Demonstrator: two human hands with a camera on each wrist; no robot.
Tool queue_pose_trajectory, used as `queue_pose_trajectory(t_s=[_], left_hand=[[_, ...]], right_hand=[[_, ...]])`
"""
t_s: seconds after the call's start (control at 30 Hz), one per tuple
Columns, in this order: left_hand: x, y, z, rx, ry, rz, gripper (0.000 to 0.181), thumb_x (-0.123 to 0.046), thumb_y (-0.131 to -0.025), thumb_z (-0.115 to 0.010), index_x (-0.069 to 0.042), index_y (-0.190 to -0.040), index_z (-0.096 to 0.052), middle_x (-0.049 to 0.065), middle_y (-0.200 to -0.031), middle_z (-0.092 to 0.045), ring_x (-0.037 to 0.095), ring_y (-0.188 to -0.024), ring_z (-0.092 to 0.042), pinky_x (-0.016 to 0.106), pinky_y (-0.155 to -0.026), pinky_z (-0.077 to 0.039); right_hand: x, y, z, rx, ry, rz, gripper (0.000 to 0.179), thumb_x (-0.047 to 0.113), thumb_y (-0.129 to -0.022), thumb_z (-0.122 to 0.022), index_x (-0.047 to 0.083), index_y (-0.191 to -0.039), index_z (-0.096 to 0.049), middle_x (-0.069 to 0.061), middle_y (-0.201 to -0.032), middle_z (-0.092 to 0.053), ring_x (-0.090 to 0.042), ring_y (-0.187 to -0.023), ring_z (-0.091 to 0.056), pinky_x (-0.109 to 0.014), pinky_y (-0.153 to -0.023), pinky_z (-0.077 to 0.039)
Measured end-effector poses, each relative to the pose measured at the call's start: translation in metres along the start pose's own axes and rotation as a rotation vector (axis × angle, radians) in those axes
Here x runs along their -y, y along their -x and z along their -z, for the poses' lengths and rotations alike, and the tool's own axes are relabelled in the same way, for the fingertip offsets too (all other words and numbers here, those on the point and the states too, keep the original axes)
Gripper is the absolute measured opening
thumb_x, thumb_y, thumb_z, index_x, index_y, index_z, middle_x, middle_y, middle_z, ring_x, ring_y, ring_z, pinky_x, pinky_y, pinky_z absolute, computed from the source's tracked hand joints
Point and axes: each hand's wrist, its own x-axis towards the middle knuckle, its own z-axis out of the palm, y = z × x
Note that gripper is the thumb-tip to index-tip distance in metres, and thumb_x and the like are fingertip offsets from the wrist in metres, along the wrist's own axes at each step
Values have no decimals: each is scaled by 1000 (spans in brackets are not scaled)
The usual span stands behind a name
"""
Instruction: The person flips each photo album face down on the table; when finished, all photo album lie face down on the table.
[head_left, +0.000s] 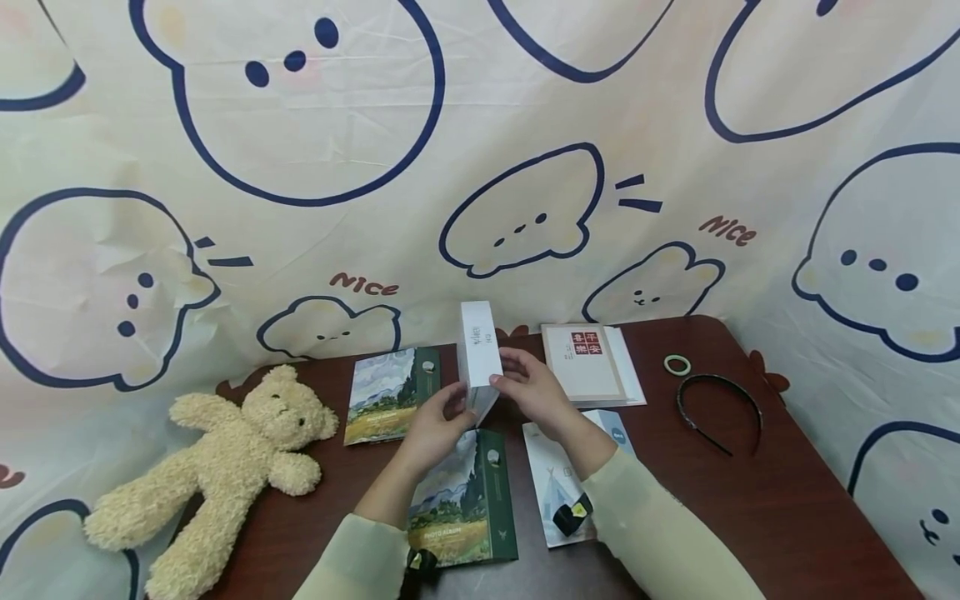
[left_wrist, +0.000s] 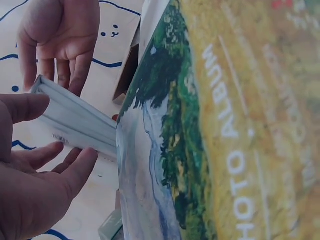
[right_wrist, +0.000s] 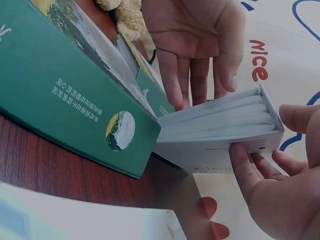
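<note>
A thick white album (head_left: 480,346) stands up between my hands, its narrow side with small print facing me in the head view. White page edges of the album (right_wrist: 220,120) show at its open side in the right wrist view. My left hand (head_left: 441,423) holds its left side near the lower end, thumb in front and fingers behind. On the other side my right hand (head_left: 536,392) grips its edge, thumb toward me. Below lies a green-spined photo album (head_left: 461,508) with a painted landscape cover, and a similar photo album (head_left: 386,396) lies behind to the left.
At left sprawls a cream teddy bear (head_left: 240,467). A white-and-beige album (head_left: 585,362) with red characters lies back right. Under my right forearm is a light booklet with a tent picture (head_left: 551,479). Farther right are a pale green ring (head_left: 677,364) and a black headband (head_left: 720,379).
</note>
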Motion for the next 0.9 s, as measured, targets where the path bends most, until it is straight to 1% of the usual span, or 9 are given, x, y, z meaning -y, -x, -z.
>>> queue_pose_trajectory(t_s=[0.1, 0.27, 0.43, 0.53, 0.7, 0.9], left_hand=[[1, 0, 0, 24, -8, 8, 58, -19, -101, -68, -3, -153, -48, 19, -146, -57, 37, -133, -57, 53, -104, -52], [3, -1, -1, 58, -51, 18, 58, -22, -101, -69, -3, -152, -49, 20, -145, -58, 38, -132, -57, 56, -103, -51], [6, -1, -3, 82, -94, 4, 57, -22, -101, -68, -1, -151, -51, 21, -143, -58, 39, -129, -59, 53, -99, -54], [8, -2, -4, 93, -121, 3, 55, -23, -101, -67, -2, -150, -52, 21, -143, -59, 38, -127, -60, 52, -97, -55], [10, -2, -4, 96, -141, 8, 56, -26, -101, -68, -4, -150, -53, 19, -145, -57, 37, -128, -60, 51, -96, -56], [13, -3, -4, 87, -153, 23, 56, -27, -100, -68, -4, -150, -54, 17, -147, -57, 36, -129, -60, 49, -97, -55]], right_hand=[[-2, 0, 3, -6, -3, -12, 60, 24, -99, -72, 14, -153, -48, -10, -149, -56, -30, -137, -55, -44, -105, -52], [-4, 1, 7, -25, 8, -22, 62, 25, -99, -73, 14, -154, -47, -10, -150, -55, -30, -137, -55, -44, -104, -53], [-6, 2, 13, -35, 15, -45, 63, 25, -99, -73, 14, -154, -46, -9, -150, -56, -29, -135, -57, -41, -101, -55], [-10, 1, 17, -43, 20, -50, 63, 24, -99, -72, 11, -155, -45, -11, -149, -57, -29, -132, -60, -40, -99, -56], [-16, 0, 23, -69, 26, -62, 65, 22, -99, -72, 7, -155, -44, -14, -147, -58, -29, -129, -62, -40, -98, -57], [-22, 2, 26, -77, 22, -79, 67, 18, -98, -73, 3, -156, -42, -17, -149, -56, -32, -131, -60, -36, -96, -57]])
